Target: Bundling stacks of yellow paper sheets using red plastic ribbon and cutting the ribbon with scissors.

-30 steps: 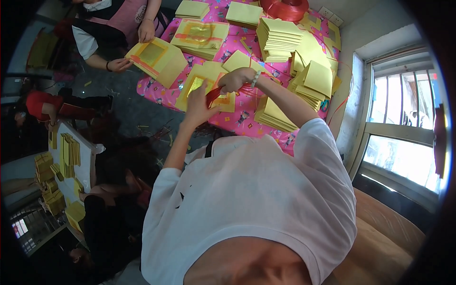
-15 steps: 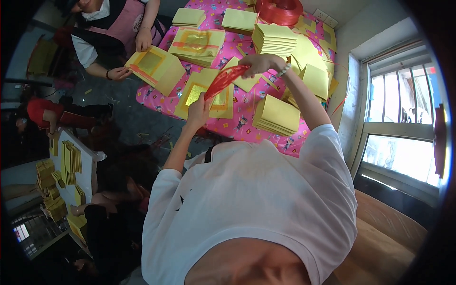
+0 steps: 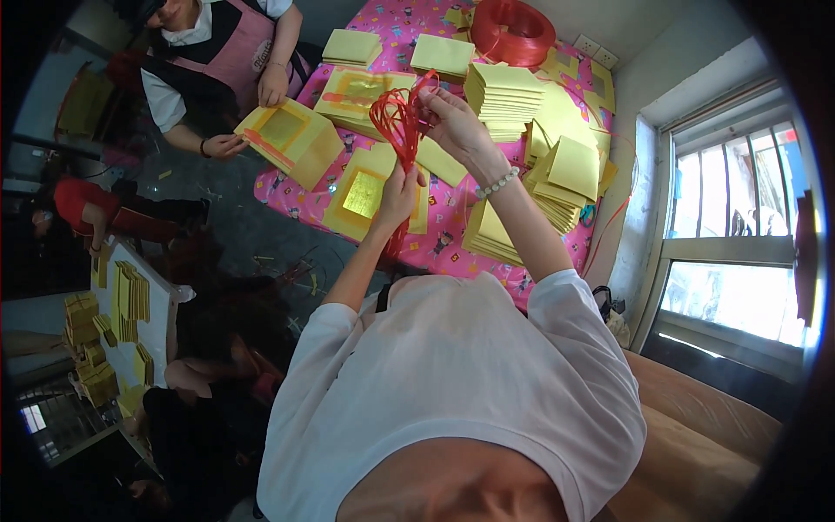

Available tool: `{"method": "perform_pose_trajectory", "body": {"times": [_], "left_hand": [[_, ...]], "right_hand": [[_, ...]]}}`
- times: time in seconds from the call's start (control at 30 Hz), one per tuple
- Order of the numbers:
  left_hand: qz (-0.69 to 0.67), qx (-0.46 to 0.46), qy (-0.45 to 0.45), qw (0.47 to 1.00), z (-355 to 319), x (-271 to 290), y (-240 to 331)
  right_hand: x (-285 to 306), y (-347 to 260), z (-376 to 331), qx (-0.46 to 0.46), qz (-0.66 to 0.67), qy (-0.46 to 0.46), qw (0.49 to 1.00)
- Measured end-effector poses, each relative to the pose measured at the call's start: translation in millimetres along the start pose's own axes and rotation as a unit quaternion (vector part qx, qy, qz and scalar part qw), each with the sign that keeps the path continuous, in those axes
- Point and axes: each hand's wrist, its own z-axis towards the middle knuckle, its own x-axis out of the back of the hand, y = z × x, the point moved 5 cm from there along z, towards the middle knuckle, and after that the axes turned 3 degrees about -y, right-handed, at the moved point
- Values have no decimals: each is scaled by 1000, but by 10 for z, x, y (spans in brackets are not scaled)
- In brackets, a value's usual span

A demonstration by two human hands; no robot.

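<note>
A bundle of red plastic twine (image 3: 397, 122) is gathered in my left hand (image 3: 400, 196), whose fingers wrap round its middle. Loops stand up above the fist, and loose strands hang below it. At the top of the loops my right hand (image 3: 452, 122), with a beaded bracelet on the wrist, pinches some of the strands. Under my hands lies yellow paper with a gold foil square (image 3: 363, 196) on the pink patterned table cover (image 3: 439, 233). Near my right forearm sits a stack of folded yellow paper (image 3: 494, 233).
A large red coil of twine (image 3: 513, 33) stands at the table's far edge. Several yellow paper stacks (image 3: 504, 97) spread over the table. At the left, a person in a pink apron (image 3: 235, 43) holds foil-marked yellow paper (image 3: 291, 139). A barred window (image 3: 739, 217) is on the right.
The twine, stretched sideways between my hands before, now stands upright in a looped bundle. My right hand has come in toward my left, which has shifted slightly right.
</note>
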Motion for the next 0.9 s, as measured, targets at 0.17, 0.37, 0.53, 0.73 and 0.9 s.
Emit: {"method": "perform_pose_trajectory", "body": {"times": [0.17, 0.37, 0.53, 0.73, 0.9], "left_hand": [[-108, -24, -67, 992, 46, -252, 87], [-119, -47, -75, 989, 48, -322, 79], [-175, 1, -81, 981, -59, -323, 187], [-146, -134, -59, 978, -173, -323, 388], [-341, 55, -98, 933, -245, -269, 299]], "right_hand": [[-60, 12, 18, -3, 51, 27, 998], [-121, 16, -7, -28, 70, 33, 997], [-85, -22, 10, -25, 73, 36, 996], [161, 15, 154, -25, 25, 28, 999], [240, 35, 170, -3, -57, 18, 998]]}}
